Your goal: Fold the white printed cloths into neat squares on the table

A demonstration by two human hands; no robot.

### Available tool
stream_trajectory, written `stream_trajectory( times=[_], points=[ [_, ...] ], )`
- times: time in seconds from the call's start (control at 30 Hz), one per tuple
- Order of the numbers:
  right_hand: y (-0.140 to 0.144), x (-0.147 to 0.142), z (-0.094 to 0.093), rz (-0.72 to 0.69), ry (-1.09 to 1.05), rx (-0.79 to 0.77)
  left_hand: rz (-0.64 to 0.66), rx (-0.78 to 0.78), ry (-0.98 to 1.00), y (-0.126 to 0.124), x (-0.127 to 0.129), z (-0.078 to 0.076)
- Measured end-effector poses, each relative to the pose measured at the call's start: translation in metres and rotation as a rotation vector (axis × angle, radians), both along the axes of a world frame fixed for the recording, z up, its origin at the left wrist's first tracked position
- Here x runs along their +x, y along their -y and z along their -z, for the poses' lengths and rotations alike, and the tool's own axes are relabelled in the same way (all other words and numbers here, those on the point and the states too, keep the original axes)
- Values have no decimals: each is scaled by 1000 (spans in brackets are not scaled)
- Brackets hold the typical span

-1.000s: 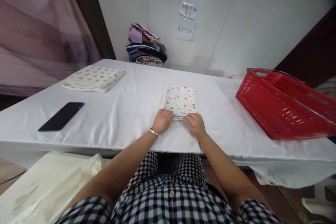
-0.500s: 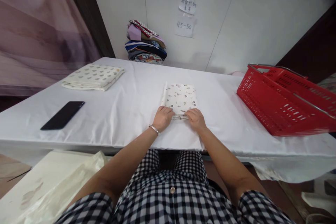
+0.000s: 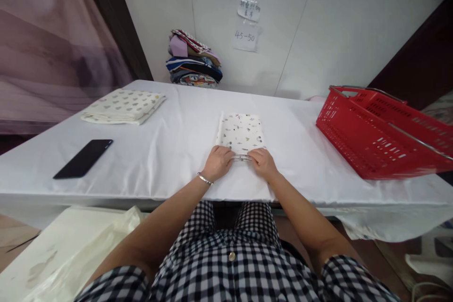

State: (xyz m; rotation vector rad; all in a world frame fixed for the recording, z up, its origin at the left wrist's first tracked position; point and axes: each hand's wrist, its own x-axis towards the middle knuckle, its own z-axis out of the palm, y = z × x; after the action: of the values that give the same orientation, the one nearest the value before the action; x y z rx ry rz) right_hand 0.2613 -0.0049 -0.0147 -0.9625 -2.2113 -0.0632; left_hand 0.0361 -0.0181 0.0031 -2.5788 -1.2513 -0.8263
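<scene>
A small folded cream cloth with a scattered print lies flat on the white-covered table in front of me. My left hand is closed on its near left corner. At the near right corner, my right hand grips the same edge, fingers curled over the top. Several folded layers show along the near edge between the hands. The thumbs are mostly hidden.
A larger folded printed cloth and a black phone lie at the left. A red plastic basket stands at the right. Behind the table is a stack of folded fabrics by the wall. A white surface with plastic sits lower left.
The view has shifted slightly. Both hands stay on the near corners of the folded cloth, with no clear change in the cloth.
</scene>
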Motion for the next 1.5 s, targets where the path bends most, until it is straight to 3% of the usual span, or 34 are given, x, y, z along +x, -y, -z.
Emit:
stream_trajectory(
  times=[0.5, 0.8, 1.1, 1.5],
  points=[
    [-1, 4, 3, -33, -110, -49, -56, 5, 15, -7, 3, 3],
    [-1, 2, 5, -25, -15, 4, -31, -3, -109, -8, 4, -9],
    [-1, -2, 7, 70, 0, 53, -30, -6, -188, -8, 7, -14],
    [5, -2, 3, 63, -27, 52, -33, 29, -112, -9, 3, -6]
  ],
)
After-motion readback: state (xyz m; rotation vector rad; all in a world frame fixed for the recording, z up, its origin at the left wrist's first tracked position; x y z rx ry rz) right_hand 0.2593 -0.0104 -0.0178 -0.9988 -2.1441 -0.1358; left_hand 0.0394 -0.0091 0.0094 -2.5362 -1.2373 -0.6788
